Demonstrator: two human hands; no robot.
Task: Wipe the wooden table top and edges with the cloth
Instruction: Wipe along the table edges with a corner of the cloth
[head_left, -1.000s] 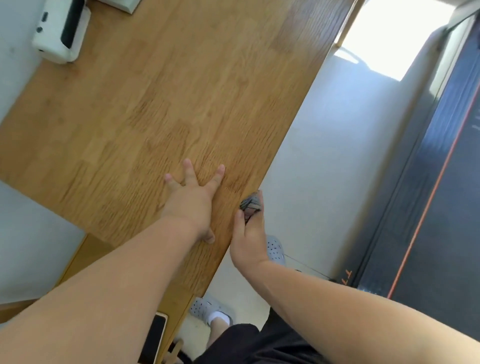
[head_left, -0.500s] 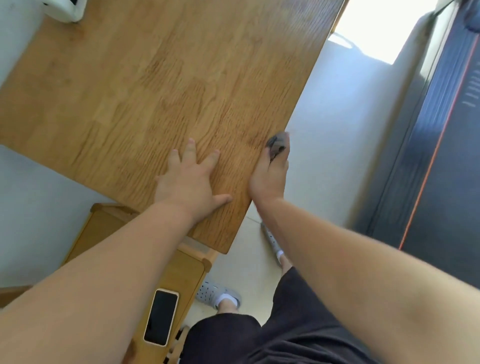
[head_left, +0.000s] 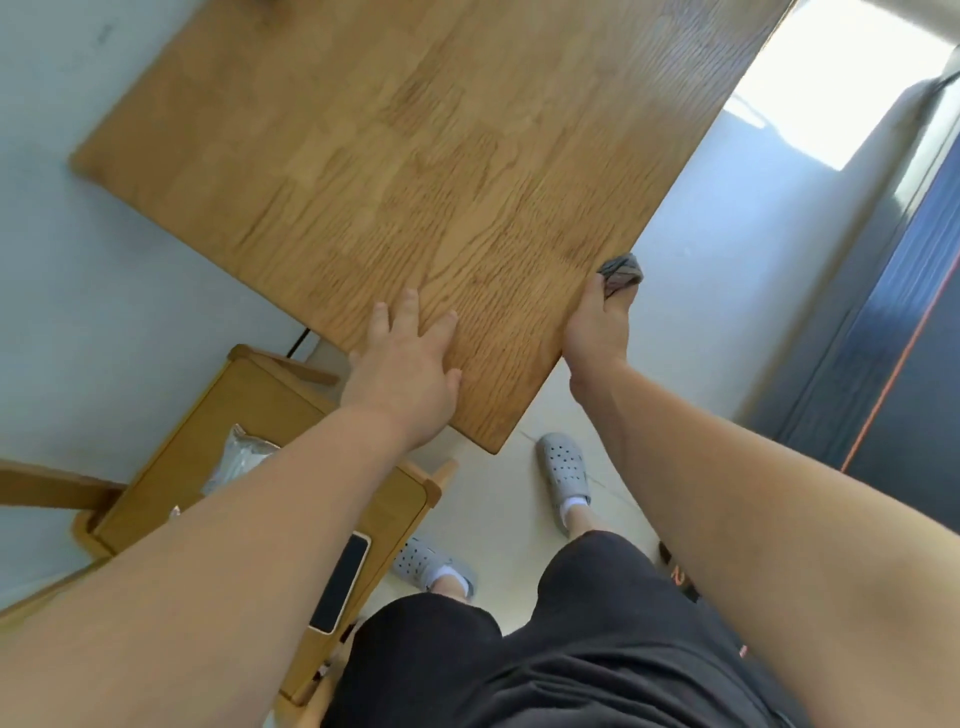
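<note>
The wooden bench (head_left: 415, 156) fills the upper part of the head view, with its near corner pointing toward the person. The left hand (head_left: 405, 374) lies flat on the bench top close to that corner, fingers (head_left: 410, 306) spread open and holding nothing. The right hand (head_left: 597, 332) is at the bench's right edge, just beyond the corner, its fingers closed around a grey cloth (head_left: 621, 273) that is pressed against that edge. Below the bench's left side stands a low wooden stool (head_left: 249, 410) carrying a phone (head_left: 340, 584) and a clear plastic wrapper (head_left: 236, 462). Grey slippers (head_left: 563, 470) rest on the pale floor (head_left: 727, 260) beneath the bench corner.
</note>
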